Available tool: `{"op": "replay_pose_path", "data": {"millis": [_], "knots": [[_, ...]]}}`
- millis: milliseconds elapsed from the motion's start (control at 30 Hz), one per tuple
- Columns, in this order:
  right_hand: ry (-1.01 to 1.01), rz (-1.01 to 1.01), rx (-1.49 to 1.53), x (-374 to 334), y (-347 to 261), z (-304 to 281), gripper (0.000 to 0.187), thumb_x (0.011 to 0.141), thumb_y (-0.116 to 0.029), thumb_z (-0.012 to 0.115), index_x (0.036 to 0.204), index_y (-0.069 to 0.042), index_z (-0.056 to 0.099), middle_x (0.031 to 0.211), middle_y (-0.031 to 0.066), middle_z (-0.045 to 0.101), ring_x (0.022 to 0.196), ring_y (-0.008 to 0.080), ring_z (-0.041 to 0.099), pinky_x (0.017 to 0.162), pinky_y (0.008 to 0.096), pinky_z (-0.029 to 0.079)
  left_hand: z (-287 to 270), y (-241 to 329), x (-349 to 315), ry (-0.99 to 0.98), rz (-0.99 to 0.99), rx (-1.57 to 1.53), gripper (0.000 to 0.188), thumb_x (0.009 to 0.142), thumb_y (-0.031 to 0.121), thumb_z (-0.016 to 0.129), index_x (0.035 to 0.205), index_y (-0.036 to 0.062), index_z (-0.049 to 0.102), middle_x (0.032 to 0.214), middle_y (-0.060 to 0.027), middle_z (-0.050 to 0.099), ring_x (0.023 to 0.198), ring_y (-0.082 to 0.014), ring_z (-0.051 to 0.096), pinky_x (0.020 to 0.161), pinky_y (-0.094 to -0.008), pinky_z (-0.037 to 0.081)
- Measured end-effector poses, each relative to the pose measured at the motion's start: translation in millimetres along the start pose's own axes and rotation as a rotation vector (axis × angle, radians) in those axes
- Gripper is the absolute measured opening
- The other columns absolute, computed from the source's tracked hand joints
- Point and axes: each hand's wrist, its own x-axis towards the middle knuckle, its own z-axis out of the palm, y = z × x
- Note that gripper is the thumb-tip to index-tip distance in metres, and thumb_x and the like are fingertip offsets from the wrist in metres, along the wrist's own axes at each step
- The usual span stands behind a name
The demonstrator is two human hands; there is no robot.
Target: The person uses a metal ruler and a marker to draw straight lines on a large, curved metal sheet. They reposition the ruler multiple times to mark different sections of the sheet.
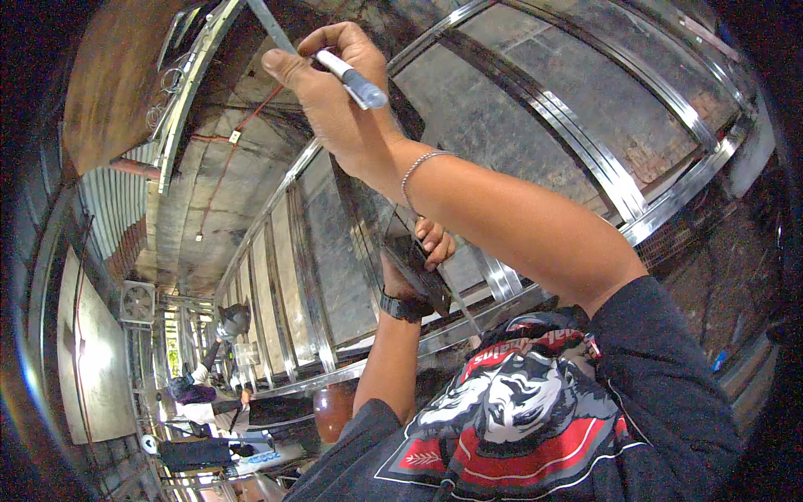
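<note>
My right hand (347,96) is raised at the top, fingers closed. A marker pen (355,82) with a white and grey-blue barrel is tucked in it. A narrow, flat metal strip (272,23) runs up out of the frame from between its thumb and forefinger. Lower down, my left hand (425,251), with a black watch (401,307) on the wrist, is closed around a dark flat metal bar (418,272). Part of this bar is hidden behind my right forearm. A thin strip end also shows below the left hand; whether it belongs to the upper strip cannot be told.
A large frame of shiny metal tubes (577,151) spans the far side and right. A brown rounded pot (335,412) stands at lower left. Further left are another person (196,393), a box fan (137,301) and a pale panel (92,351). A red cable (219,171) crosses the concrete floor.
</note>
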Motion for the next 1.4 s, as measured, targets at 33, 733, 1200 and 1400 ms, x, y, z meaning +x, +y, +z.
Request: {"op": "replay_pose_path", "data": {"millis": [33, 733, 1200, 1400], "knots": [[-0.007, 0.037, 0.004, -1, -5, -3, 0.034, 0.083, -0.021, 0.085, 0.096, -0.004, 0.059, 0.081, 0.0073, 0.063, 0.075, 0.0151, 0.059, 0.067, 0.034, 0.051, 8, 1, 0, 0.024, -0.006, 0.055, 0.044, 0.09, 0.058, 0.064, 0.096, 0.0154, 0.055, 0.078, 0.0016, 0.053, 0.058, -0.0142, 0.046, 0.063, -0.0266, 0.036], [0.459, 0.31, -0.198, 49, -76, -265, 0.031, 0.097, -0.022, 0.073, 0.114, -0.01, 0.05, 0.092, 0.0146, 0.069, 0.073, 0.0277, 0.068, 0.063, 0.0409, 0.056, 65, -120, 72, 0.664, 0.124, 0.977, 0.047, 0.104, 0.039, 0.064, 0.076, 0.0025, 0.063, 0.071, 0.0025, 0.056, 0.069, -0.0107, 0.046, 0.062, -0.0361, 0.04], [0.748, 0.562, -0.32, 42, -51, -459, 0.02, 0.105, -0.023, 0.059, 0.114, -0.006, 0.055, 0.106, 0.0176, 0.067, 0.094, 0.0345, 0.071, 0.083, 0.0494, 0.061, 20, -235, 128, 0.762, -0.25, 1.499, 0.058, 0.099, 0.056, 0.055, 0.086, 0.0008, 0.068, 0.09, -0.0277, 0.069, 0.086, -0.0495, 0.066, 0.073, -0.0574, 0.049], [0.796, 0.671, -0.556, -7, -61, -500, 0.028, 0.103, -0.03, 0.062, 0.121, -0.01, 0.056, 0.104, 0.0103, 0.066, 0.089, 0.0283, 0.071, 0.075, 0.0423, 0.061, 7, -265, 129, 0.788, -0.455, 1.508, 0.06, 0.1, 0.056, 0.05, 0.091, 0.0004, 0.071, 0.096, -0.0287, 0.071, 0.095, -0.0509, 0.067, 0.081, -0.0585, 0.051]]}}
